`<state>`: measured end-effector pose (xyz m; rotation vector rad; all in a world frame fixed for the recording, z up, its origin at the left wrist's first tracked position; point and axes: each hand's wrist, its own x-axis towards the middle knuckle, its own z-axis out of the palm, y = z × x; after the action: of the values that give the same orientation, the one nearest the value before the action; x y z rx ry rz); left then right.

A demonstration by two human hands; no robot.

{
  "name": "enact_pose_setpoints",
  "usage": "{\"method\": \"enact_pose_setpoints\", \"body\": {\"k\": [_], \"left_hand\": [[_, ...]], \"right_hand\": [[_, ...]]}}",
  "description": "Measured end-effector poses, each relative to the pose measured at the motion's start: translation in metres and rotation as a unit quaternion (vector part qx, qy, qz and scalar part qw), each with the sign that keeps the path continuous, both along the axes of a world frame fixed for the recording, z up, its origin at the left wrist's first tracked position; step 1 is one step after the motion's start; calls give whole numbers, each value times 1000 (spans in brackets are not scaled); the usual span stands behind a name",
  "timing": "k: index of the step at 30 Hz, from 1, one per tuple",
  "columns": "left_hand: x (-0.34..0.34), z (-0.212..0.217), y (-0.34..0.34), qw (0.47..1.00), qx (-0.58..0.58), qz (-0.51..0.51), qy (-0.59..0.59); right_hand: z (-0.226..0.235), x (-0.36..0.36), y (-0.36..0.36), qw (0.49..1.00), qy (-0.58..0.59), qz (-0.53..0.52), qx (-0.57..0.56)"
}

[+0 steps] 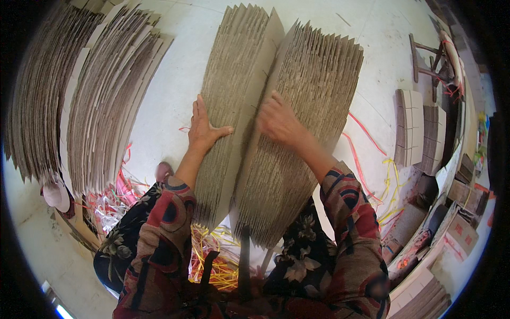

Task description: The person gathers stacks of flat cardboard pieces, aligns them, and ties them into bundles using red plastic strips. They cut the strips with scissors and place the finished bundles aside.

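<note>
Our left hand (203, 132), fingers splayed, touches the left cardboard stack (226, 95); our right hand (279, 121) curls at the right cardboard stack (316, 90), grip unclear. Both stand before us; uneven pressure could topple them.

The left hand (203, 129) is spread, its fingers pointing to the far side and its thumb stretched out to the right. The right hand (277, 120) is loosely curled, its fingertips hidden; the right forearm (317, 158) slants in from the near right, the left forearm (188, 170) from the near left.
</note>
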<state>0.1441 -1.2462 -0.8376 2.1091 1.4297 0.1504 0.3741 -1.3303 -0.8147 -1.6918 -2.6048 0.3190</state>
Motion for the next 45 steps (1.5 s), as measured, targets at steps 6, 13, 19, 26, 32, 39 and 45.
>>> {"method": "enact_pose_setpoints", "body": {"k": [6,13,19,26,32,39,45], "left_hand": [[8,9,-3,999,-49,11,-3],[1,-2,1,1000,-11,-8,-10],[-8,-14,3,998,18,-34,-48],[-7,-13,3,998,2,-32,-54],[-8,-15,3,998,-9,-25,-58],[-6,-10,4,998,-1,-27,-57],[-1,-7,2,997,-10,-27,-66]], "right_hand": [[-9,-17,6,990,55,-63,117],[-17,-19,4,987,25,-51,150],[0,-26,9,992,55,-64,94],[-6,-22,7,985,104,-79,110],[-4,-23,6,994,80,-59,48],[12,-28,9,997,47,6,-68],[3,-41,-2,998,6,-45,-40]]}}
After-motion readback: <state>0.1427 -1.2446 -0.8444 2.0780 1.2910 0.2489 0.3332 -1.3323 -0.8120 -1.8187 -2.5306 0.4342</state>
